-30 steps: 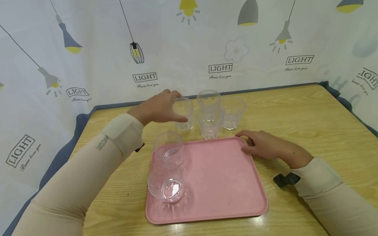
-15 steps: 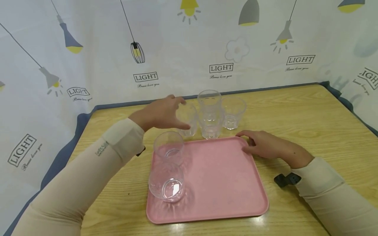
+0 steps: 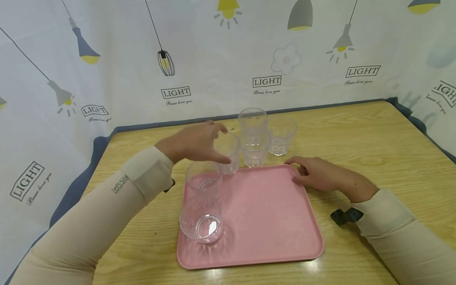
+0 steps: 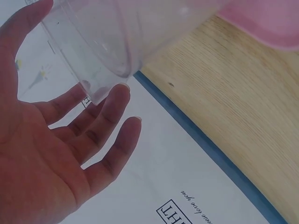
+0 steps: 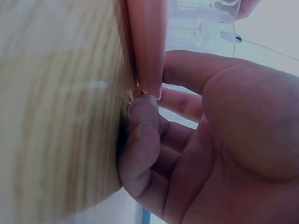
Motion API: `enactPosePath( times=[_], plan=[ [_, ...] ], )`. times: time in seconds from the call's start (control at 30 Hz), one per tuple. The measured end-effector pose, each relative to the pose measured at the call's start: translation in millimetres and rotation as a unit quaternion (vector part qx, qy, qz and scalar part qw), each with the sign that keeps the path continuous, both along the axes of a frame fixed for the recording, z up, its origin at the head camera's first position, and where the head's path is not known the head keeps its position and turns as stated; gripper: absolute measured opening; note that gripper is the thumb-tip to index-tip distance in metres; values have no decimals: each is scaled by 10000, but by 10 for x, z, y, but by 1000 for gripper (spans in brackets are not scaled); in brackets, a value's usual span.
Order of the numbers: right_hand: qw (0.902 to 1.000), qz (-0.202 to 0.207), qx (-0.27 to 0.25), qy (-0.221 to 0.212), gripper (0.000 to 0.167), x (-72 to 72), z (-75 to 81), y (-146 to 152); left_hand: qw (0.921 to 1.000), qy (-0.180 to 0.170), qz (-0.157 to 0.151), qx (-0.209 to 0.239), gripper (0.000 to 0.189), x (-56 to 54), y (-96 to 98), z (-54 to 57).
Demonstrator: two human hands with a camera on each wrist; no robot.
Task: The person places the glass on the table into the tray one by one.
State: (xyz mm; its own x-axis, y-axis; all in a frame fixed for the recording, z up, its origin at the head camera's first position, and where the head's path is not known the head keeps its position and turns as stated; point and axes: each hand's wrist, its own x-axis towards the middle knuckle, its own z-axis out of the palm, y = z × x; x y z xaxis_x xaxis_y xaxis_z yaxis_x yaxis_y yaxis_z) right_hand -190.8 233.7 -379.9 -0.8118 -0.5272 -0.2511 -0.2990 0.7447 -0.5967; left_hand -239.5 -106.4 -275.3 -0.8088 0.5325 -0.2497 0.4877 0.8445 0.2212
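My left hand (image 3: 199,142) holds a clear tumbler (image 3: 231,148) by its side, thumb in front and fingers behind, at the tray's far left edge. In the left wrist view the tumbler (image 4: 107,37) sits between thumb and fingertips; whether its base touches anything is hidden. My right hand (image 3: 320,173) grips the far right corner of the pink tray (image 3: 270,213). In the right wrist view the thumb lies over the tray's rim (image 5: 148,46), with curled fingers at its underside. Two clear tumblers stand along the tray's left side, one far (image 3: 194,176) and one near (image 3: 192,219).
Behind the tray are more clear tumblers: two overlapping in line (image 3: 253,138), front to back or stacked, I cannot tell, and one at their right (image 3: 281,136). The wooden table (image 3: 356,142) ends at a printed cloth backdrop (image 3: 221,59) with a blue edge.
My left hand has brought its tumbler toward the tray, nearer to me and slightly right. The right hand and the tray have stayed put.
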Motion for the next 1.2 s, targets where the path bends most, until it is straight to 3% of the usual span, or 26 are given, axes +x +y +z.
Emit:
enactPosePath(
  times=[0.33, 0.87, 1.2],
  plan=[
    [10000, 27, -24, 18, 52, 0, 6, -1, 9999, -111, -75, -53, 90, 98, 56, 22],
    [9999, 80, 32, 131, 51, -3, 12, -4, 9974, 90, -658, -287, 87, 282, 218, 2],
    [9999, 81, 13, 127, 50, 1, 13, -13, 9961, 29, -777, -426, 90, 355, 293, -13]
  ],
)
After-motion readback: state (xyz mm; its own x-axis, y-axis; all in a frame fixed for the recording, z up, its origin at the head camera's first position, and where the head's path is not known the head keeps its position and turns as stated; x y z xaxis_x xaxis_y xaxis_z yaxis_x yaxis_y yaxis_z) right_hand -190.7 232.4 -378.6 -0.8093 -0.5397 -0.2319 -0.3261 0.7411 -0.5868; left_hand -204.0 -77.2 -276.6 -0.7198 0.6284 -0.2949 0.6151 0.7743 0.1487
